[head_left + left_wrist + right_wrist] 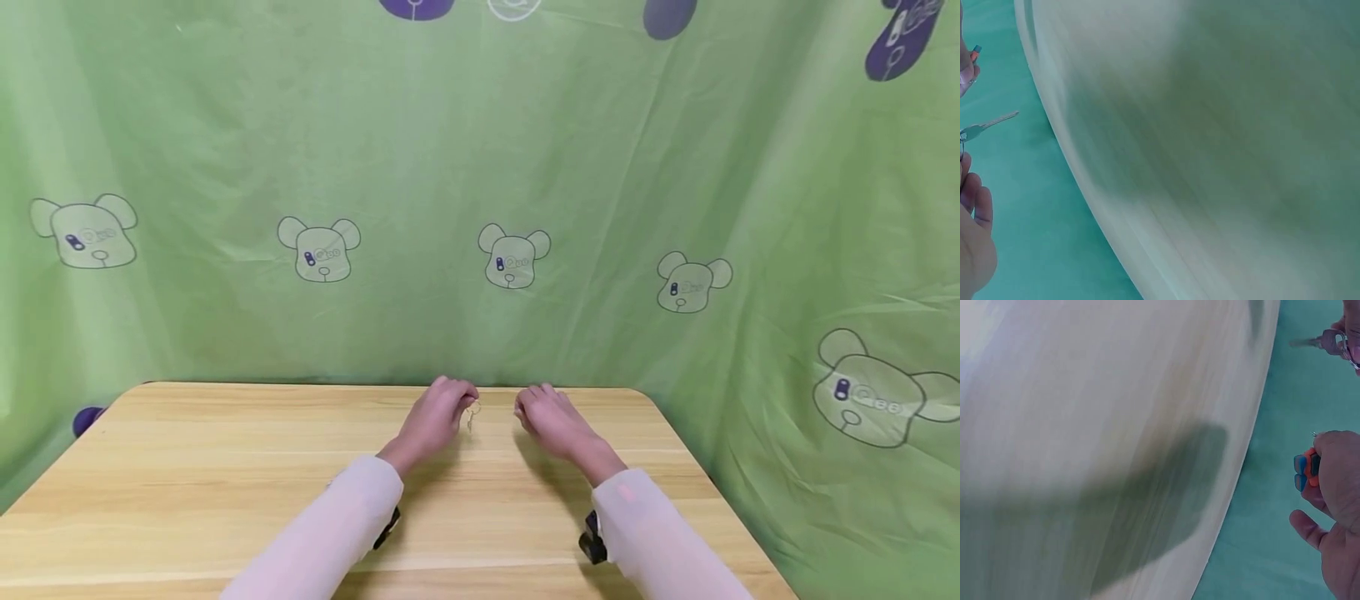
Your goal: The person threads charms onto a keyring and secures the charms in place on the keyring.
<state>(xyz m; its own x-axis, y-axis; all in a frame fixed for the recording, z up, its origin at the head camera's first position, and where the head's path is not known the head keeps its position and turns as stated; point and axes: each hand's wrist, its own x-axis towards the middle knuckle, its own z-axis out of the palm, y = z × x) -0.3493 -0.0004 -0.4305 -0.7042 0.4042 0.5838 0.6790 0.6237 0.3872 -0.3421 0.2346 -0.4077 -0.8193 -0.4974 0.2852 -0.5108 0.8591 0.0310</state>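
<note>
Over the far part of the table, my left hand pinches a thin metal ring, from which a key hangs. In the left wrist view the metal key points away from the fingers. A short way to the right, my right hand grips a small orange, blue and black trinket; its kind cannot be told, as the fingers cover much of it. A tiny metal piece sticks out above those fingers. The two hands are apart, with a gap between them.
Both hands are above a light wooden table with rounded far corners. A green curtain printed with bear heads hangs behind it and along the right side. A dark wrist camera sits under the right sleeve.
</note>
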